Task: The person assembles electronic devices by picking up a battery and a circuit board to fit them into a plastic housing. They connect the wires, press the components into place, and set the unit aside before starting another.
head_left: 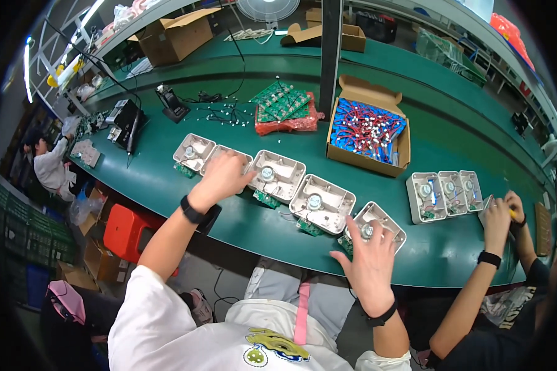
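A row of white plastic housings, each with a round speaker inside, runs across the green bench, with green circuit boards hanging at their near sides. My left hand (224,175) lies over the second housing (241,154) from the left, thumb apart from its bent fingers; the hand hides much of that housing. The leftmost housing (192,151) sits just beyond it. Two larger housings, one (283,177) and another (325,204), stand between my hands. My right hand (372,263) is spread over the near side of the rightmost housing (391,232), which sits askew.
An open cardboard box (368,164) holds blue parts with red wires. Green circuit boards (281,102) lie stacked on red wrap (286,125). Three joined housings (428,213) stand at right, near a co-worker's hands (498,219). A black soldering station (124,117) stands at left.
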The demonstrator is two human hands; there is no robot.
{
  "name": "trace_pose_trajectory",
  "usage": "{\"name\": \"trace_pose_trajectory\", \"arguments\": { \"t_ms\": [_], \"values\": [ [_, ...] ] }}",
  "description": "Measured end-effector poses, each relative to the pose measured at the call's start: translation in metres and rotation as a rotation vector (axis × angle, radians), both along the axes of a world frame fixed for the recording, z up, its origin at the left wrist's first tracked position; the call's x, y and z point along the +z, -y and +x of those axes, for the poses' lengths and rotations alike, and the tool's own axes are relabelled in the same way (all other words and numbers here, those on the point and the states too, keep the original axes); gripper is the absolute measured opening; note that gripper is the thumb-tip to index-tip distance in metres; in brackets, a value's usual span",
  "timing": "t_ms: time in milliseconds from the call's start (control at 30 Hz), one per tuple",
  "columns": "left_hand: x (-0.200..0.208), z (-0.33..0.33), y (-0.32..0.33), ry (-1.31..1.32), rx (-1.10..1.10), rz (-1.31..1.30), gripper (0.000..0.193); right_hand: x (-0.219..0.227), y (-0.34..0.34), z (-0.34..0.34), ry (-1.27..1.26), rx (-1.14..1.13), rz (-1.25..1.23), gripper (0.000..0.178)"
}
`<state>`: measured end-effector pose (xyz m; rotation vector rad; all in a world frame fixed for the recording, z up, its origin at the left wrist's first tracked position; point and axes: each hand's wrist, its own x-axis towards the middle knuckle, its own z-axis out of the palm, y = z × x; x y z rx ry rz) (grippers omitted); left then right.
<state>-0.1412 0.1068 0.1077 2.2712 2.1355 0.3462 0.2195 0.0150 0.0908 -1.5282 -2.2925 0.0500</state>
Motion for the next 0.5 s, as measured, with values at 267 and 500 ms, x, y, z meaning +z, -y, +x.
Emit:
{"name": "trace_pose_trajectory", "arguments": {
  "t_ms": [267, 500],
  "values": [
    [-0.038, -0.004, -0.010, 0.155, 0.103, -0.042, 0.033, -0.031, -0.008, -0.017, 0.127, -0.012, 0.064, 0.043],
    [-0.043, -0.008, 0.001, 0.170, 0.142, -0.037, 0.029, -0.048, -0.011, -0.018, 0.063, 0.106, 0.127, 0.029]
  ]
}}
